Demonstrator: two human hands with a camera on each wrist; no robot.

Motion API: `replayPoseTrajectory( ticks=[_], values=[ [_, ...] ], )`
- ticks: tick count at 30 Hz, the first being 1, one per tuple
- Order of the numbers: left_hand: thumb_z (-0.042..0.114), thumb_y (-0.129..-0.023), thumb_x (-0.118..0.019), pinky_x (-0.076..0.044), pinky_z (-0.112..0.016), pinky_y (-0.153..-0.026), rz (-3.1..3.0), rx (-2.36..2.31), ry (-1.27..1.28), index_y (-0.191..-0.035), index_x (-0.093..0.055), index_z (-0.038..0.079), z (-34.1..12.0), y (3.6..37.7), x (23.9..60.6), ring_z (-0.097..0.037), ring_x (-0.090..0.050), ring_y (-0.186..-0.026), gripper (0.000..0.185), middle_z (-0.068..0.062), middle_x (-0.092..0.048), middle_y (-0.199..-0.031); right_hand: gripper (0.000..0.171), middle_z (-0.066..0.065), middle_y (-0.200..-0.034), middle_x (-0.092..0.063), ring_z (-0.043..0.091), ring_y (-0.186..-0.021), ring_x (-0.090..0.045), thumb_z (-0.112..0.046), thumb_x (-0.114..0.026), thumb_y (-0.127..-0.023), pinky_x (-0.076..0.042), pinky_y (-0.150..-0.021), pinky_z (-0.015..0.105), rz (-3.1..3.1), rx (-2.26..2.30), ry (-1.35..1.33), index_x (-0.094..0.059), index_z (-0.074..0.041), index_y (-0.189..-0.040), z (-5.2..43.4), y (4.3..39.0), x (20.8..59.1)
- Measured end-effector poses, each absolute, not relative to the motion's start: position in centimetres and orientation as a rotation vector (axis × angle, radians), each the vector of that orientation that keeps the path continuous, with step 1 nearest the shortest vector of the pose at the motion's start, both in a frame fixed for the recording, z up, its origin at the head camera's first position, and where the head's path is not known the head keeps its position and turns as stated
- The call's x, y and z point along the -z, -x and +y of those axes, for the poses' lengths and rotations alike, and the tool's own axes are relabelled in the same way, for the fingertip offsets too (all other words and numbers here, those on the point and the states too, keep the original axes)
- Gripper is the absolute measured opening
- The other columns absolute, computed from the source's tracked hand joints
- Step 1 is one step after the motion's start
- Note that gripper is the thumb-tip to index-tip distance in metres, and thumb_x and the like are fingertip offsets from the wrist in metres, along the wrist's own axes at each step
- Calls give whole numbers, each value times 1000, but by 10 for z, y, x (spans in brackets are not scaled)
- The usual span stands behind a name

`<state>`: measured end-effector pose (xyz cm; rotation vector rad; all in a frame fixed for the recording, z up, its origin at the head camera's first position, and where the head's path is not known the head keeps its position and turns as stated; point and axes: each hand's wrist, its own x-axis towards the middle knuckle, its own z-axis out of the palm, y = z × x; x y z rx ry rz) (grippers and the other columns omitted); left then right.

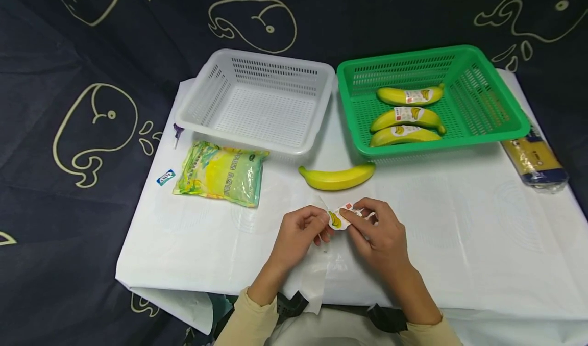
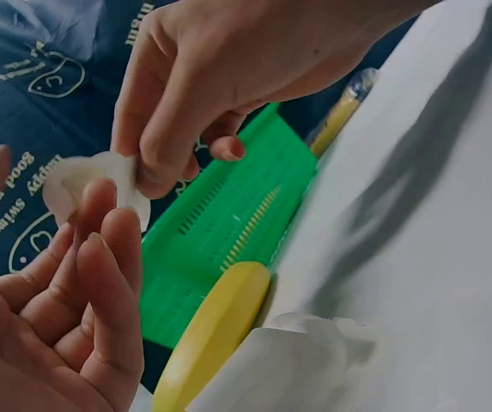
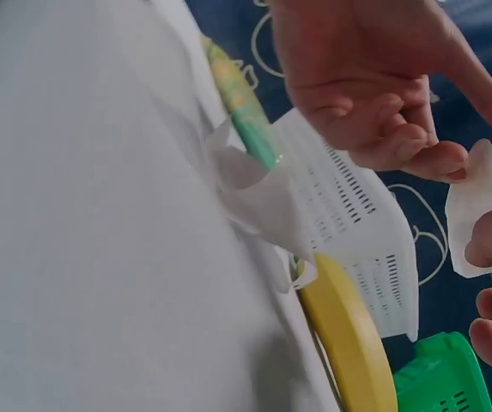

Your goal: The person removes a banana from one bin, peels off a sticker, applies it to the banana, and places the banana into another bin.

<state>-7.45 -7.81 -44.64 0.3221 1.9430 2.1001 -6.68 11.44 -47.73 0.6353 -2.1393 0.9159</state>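
Observation:
A banana sticker (image 1: 337, 221) with a pale back (image 2: 134, 193) is between the hands above the table. My right hand (image 1: 381, 233) pinches its right end with the thumb over the print. At the other end, my left hand (image 1: 300, 233) has its fingertips against the sticker. In both wrist views an upper digit of the left hand stands apart from the sticker, and the other fingers (image 2: 100, 257) are loosely extended. Just beyond the hands lies an unlabelled yellow banana (image 1: 337, 177). A strip of white paper (image 1: 317, 277) hangs over the front edge, curled in the right wrist view.
Behind stand a white basket (image 1: 243, 142) and a green basket (image 1: 432, 149) holding three labelled bananas (image 1: 404, 136). To the left are a yellow-green packet (image 1: 220, 175), a small blue-white wrapper (image 1: 166, 177) and a small purple item (image 1: 177, 130). A yellow-and-navy package (image 1: 535, 157) lies far right.

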Motion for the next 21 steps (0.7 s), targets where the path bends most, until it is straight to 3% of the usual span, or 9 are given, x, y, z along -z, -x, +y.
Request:
replayPoseTrajectory(
  ticks=[3, 7, 11, 14, 17, 21],
  values=[
    [9, -90, -67, -50, -31, -50, 1987, -2052, -259, -90, -67, -2, -78, 77, 458, -32, -63, -59, 12, -24, -67, -75, 21, 16, -98, -63, 27, -73, -56, -10, -57, -87, -47, -55, 38, -2152, -864, -642, -77, -9, -96, 116, 67, 481],
    [13, -87, -72, -50, -27, -50, 2107, -1995, -229, -90, -69, 2, -80, 80, 473, -28, -65, -60, 12, -13, -68, -74, 31, 15, -111, -60, 27, -85, -58, -4, -55, -83, -49, -61, 35, -2264, -1001, -647, -73, -7, -108, 122, 66, 478],
    [15, -86, -73, -52, -29, -54, 2281, -1903, -266, -89, -70, 7, -84, 87, 479, -21, -65, -59, 10, 0, -68, -74, 51, 9, -123, -57, 25, -96, -60, 6, -53, -86, -50, -69, 28, -2471, -1509, -549, -55, -11, -135, 133, 68, 469],
    [18, -86, -74, -51, -26, -55, 2436, -1752, -341, -89, -70, 11, -88, 95, 480, -11, -63, -60, 8, 8, -66, -73, 52, 7, -117, -61, 26, -92, -62, 3, -56, -93, -51, -66, 29, -2579, -1813, -350, -45, -12, -141, 136, 72, 457],
    [21, -87, -74, -49, -23, -56, 2548, -1596, -450, -88, -70, 14, -89, 105, 479, -3, -60, -61, 8, 13, -65, -73, 43, 10, -103, -64, 26, -82, -63, -4, -62, -93, -52, -62, 30, -2629, -1838, -252, -49, -5, -133, 133, 79, 446],
    [24, -87, -73, -48, -23, -57, 2583, -1530, -550, -88, -70, 14, -88, 120, 478, -2, -57, -62, 10, 14, -65, -74, 26, 7, -88, -63, 20, -71, -59, -1, -70, -86, -49, -58, 23, -2600, -1667, -290, -55, -2, -108, 132, 91, 450]
  ],
)
